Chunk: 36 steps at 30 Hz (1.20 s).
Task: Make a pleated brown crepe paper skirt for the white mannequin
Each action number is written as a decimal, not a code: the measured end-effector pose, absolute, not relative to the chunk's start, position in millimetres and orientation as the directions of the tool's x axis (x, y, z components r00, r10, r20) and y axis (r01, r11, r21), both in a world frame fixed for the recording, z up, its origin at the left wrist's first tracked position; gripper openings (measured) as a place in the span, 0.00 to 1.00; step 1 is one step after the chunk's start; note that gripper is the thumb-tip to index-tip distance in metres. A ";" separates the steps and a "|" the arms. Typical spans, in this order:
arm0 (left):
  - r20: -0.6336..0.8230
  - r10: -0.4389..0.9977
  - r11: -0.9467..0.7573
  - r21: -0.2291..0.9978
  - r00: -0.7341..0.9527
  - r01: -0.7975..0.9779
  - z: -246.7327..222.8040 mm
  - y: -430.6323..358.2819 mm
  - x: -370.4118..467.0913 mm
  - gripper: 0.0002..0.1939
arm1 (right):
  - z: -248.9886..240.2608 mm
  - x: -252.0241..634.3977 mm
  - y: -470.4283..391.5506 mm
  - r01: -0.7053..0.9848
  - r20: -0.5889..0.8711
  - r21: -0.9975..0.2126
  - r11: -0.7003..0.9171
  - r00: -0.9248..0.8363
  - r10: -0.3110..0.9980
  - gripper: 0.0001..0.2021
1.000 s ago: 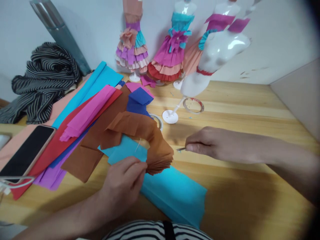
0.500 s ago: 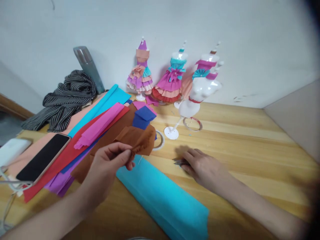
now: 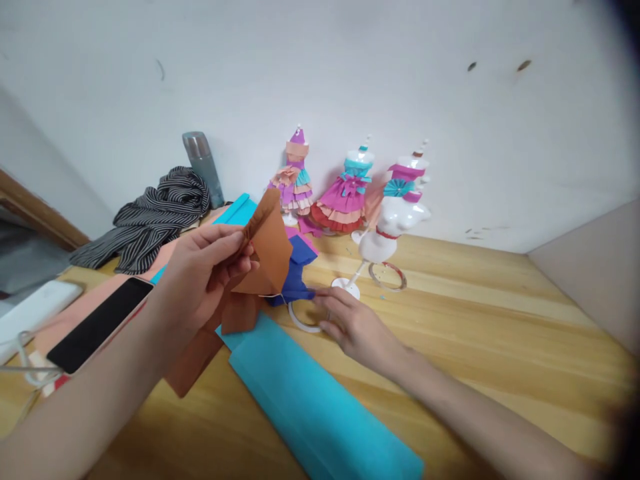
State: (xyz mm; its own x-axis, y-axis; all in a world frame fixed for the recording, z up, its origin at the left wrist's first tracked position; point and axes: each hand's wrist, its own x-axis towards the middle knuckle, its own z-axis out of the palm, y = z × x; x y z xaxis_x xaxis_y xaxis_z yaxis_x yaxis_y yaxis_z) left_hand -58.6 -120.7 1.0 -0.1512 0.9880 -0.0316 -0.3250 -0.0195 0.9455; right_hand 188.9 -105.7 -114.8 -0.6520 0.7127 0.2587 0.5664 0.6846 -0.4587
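Observation:
Gathered brown paper [image 3: 273,250] is pinched in my left hand [image 3: 215,260], raised above the pile of papers. A thin pale thread hangs at its lower edge. My right hand [image 3: 353,323] reaches to the blue paper [image 3: 299,283], its fingertips closed at the paper's corner beside a white tape roll [image 3: 303,325]. The dark tool it had is not seen. Below both hands lies a folded turquoise paper [image 3: 320,400]. More brown paper [image 3: 193,360] rests under my left hand.
Small mannequins in paper dresses [image 3: 345,193] stand along the wall. A bare white mannequin [image 3: 379,247] leans in front, near another tape ring [image 3: 389,277]. At left are a phone [image 3: 103,323], a white power bank [image 3: 43,313], a striped cloth [image 3: 165,213] and a bottle [image 3: 204,167].
My left hand has lifted the brown paper up and left. My right hand has moved left from the bare wood to the blue paper, and the dark tool is gone from it. The view has shifted.

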 end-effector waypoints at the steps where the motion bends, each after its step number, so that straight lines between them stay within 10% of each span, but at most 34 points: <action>1: -0.038 0.989 -0.012 0.945 -0.145 -0.328 -0.5 -121.3 -58.9 0.03 | -115.0 178.3 -98.4 0.537 0.281 -0.501 0.678 -0.640 0.715 0.13; 11: -0.032 0.987 -0.034 0.917 -0.157 -0.398 -6.1 -121.4 -70.2 0.06 | -133.0 112.2 -71.3 0.551 0.231 -0.513 0.658 -0.649 0.724 0.03; 25: 0.030 0.951 -0.181 0.861 -0.307 -0.475 21.5 -117.8 -79.0 0.12 | -112.5 167.7 -110.0 0.381 0.123 -0.476 0.792 -0.864 0.489 0.26; 36: 0.097 0.925 -0.217 0.929 -0.368 -0.301 -40.6 -91.1 -38.1 0.06 | -116.9 168.5 -111.3 0.509 0.201 -0.482 0.713 -0.728 0.655 0.05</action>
